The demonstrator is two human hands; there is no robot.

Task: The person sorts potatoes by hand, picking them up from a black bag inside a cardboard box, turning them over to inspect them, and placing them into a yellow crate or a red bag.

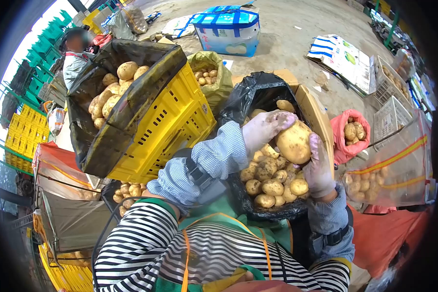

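Observation:
A large, pale brown potato (294,142) is held between my two gloved hands. My left hand (266,129) curves over its upper left side, and my right hand (319,168) grips it from the right. Beneath them, a cardboard box (317,114) lined with a black plastic bag (243,97) holds many smaller potatoes (272,181), some with soil on them. The undersides of both hands' fingers are partly hidden.
A yellow crate (165,124) with a dark lining and potatoes (114,92) stands tilted at left. Behind are a green sack (219,92) and a blue-and-white box (228,31). At right sit a pink sack (343,141) and grey crates (392,117). A person (75,56) is at far left.

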